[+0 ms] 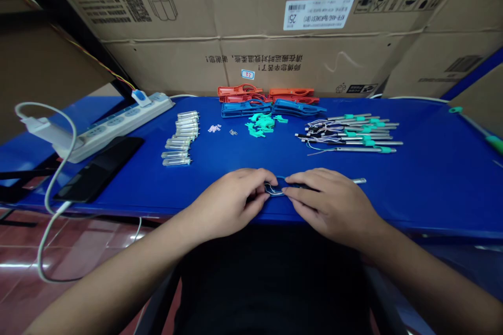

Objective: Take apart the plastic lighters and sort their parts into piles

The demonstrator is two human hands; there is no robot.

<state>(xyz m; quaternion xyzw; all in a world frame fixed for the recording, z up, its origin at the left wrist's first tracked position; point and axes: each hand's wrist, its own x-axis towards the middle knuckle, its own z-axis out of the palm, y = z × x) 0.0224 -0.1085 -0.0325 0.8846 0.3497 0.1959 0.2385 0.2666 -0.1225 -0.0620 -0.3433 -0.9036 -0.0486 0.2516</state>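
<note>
At the table's near edge, my left hand is closed, thumb and fingertips pinching thin white and dark wires. My right hand is curled over the other end of these wires, its fingertips close to the left ones. Past the right hand's knuckles the end of a silver metal tube sticks out; most of it is hidden beneath the palm. Beyond the right hand lies a row of similar metal tubes with green clips and wire leads. Small green plastic clips are heaped ahead of both hands.
Orange plastic housings and blue ones are stacked by the cardboard box. Clear tubes, pale bits and tiny metal pins lie left. Farther left are a power strip, a black phone and a cable.
</note>
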